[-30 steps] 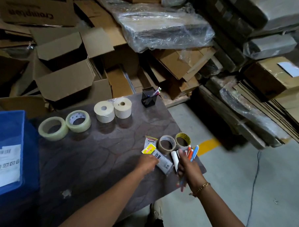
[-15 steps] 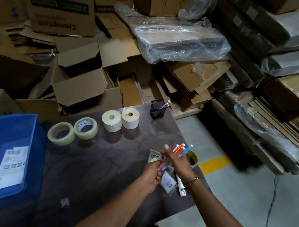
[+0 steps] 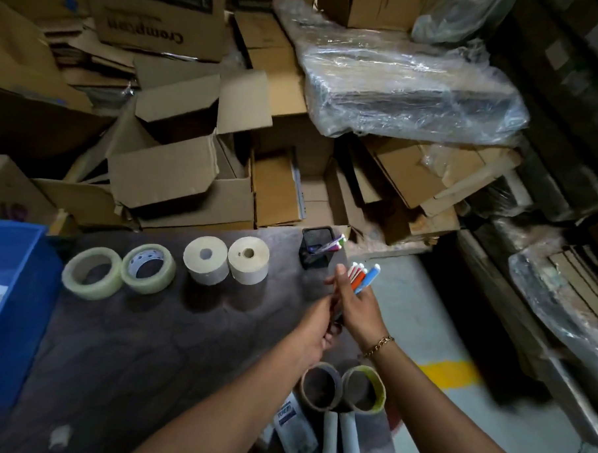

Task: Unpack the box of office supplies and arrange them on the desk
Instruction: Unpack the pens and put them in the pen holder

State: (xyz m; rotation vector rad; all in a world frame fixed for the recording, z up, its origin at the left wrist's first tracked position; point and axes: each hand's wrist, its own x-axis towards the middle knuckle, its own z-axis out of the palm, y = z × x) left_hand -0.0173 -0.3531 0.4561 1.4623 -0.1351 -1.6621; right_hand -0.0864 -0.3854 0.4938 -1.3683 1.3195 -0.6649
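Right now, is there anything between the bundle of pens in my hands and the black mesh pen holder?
Nothing visible. The orange and blue pens, held by both hands, point toward the black mesh pen holder across bare dark tabletop. The holder already has a few pens inside.

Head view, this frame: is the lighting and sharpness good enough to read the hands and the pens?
Head view: dim, with the dark desk swallowing detail; glare on the plastic-wrapped bundle; wide-angle bending at the edges; slight softness on the right hand, left hand and the pens, whose colours are readable but not their print.
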